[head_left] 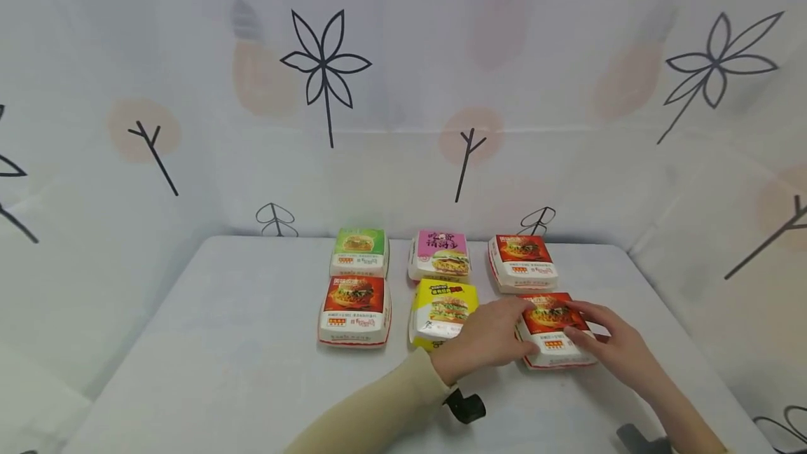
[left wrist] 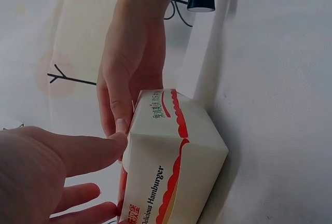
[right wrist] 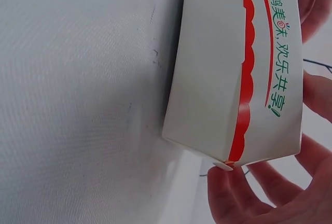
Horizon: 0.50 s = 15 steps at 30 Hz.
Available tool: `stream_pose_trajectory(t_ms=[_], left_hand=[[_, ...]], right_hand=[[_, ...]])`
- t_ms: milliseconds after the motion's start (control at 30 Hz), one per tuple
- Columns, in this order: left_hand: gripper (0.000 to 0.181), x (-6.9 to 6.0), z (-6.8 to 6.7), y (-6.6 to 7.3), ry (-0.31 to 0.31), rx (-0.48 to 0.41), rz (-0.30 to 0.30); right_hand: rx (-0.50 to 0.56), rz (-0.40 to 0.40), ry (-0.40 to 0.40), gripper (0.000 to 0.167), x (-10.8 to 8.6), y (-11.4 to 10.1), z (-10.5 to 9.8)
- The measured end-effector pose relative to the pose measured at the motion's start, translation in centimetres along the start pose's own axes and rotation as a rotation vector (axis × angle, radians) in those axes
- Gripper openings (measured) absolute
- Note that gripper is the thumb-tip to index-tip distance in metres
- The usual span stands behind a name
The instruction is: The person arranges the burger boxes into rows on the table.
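Note:
A red-and-white hamburger box [head_left: 555, 342] stands at the front right of the table, with a burger picture on its lid. My left hand [head_left: 488, 338] holds its left side; the left wrist view shows the thumb [left wrist: 98, 151] against a box corner. From the other side my right hand [head_left: 614, 345] grips the box, its thumb over the lid and its fingers at the far right edge. In the right wrist view, fingertips [right wrist: 220, 190] touch a small tab at the box's corner. The lid appears closed. A yellow hamburger box [head_left: 444, 307] is partly hidden behind my left hand.
Another red hamburger box [head_left: 356, 307] stands at the front left. Along the back are a green box [head_left: 359, 247], a pink box [head_left: 441, 251] and a red box [head_left: 522, 258]. A patterned white cloth [head_left: 391, 174] hangs behind the white table [head_left: 252, 356].

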<state>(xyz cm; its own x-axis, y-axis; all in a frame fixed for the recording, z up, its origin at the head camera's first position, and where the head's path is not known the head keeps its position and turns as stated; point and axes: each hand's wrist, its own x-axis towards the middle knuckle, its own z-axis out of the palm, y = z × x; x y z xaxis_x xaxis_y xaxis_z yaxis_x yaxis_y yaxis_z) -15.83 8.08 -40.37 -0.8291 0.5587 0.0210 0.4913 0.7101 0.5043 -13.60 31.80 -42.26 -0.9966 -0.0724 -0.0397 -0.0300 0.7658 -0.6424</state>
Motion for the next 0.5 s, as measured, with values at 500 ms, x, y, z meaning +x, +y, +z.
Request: stream_pose_trajectory(t_ms=[500], left_hand=[[0.057, -0.2, -1.4, -0.6, 0.060, -0.033, 0.024]], right_hand=[[0.081, -0.014, 0.127, 0.059, 0.0, -0.1, -0.6]])
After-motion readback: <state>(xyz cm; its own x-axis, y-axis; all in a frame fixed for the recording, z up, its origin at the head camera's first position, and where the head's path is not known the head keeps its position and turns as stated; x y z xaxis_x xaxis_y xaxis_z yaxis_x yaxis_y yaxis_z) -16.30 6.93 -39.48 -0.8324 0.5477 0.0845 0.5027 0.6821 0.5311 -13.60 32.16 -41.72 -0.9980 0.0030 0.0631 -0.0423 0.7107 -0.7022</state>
